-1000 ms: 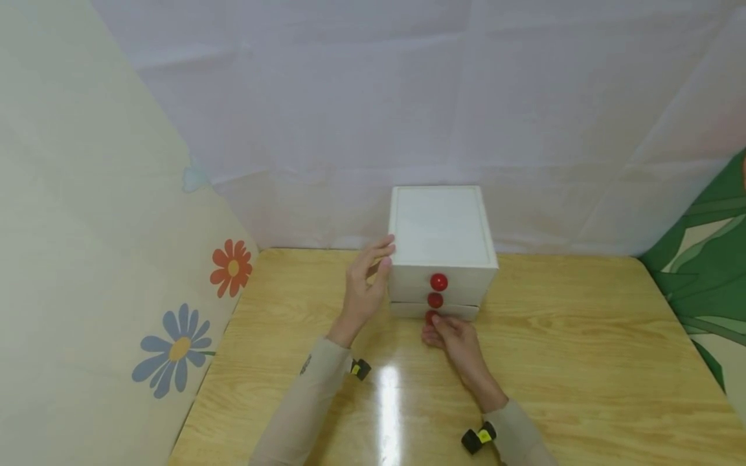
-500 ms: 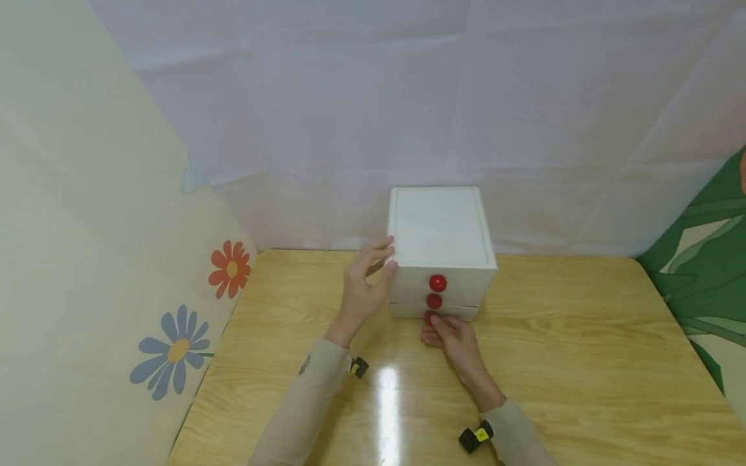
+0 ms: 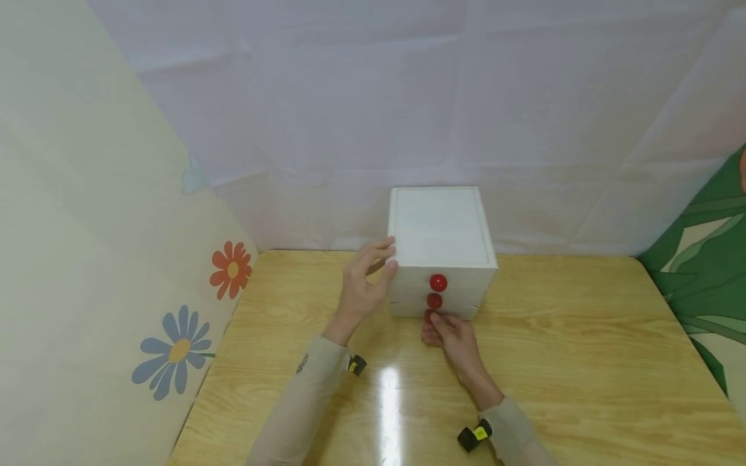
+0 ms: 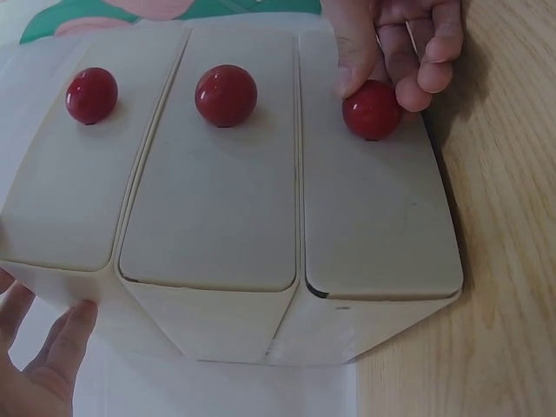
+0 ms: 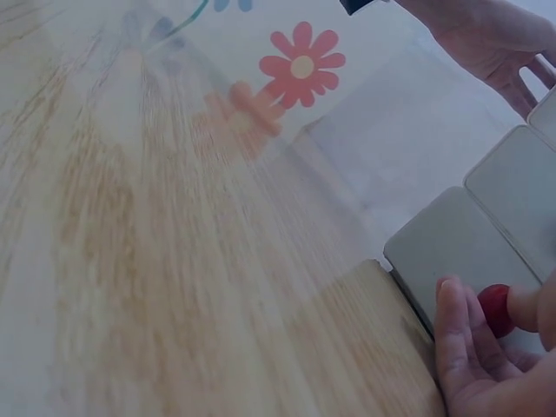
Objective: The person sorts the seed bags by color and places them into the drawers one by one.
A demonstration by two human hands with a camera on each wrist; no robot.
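Note:
A small white drawer cabinet (image 3: pixel 437 226) with three drawers, each with a round red knob, stands on the wooden table. My right hand (image 3: pixel 460 346) pinches the bottom knob (image 4: pixel 372 110) between thumb and fingers. The bottom drawer (image 4: pixel 382 217) sits almost flush with the others, a thin dark gap showing at one corner. Against the cabinet's left side rests my left hand (image 3: pixel 362 288), fingers extended and thumb near the front edge. The middle knob (image 3: pixel 434 300) and top knob (image 3: pixel 438 283) are untouched. Inside the drawers, everything is hidden.
The wooden table (image 3: pixel 559 362) stretches around the cabinet. A pale cloth backdrop (image 3: pixel 326 116) hangs right behind it, with a flower-printed panel (image 3: pixel 105 259) on the left and a green leafy one (image 3: pixel 711 259) on the right.
The bottom drawer has moved slightly further in, narrowing the dark line above its front. Both hands keep nearly the same places, the right still pinching the knob.

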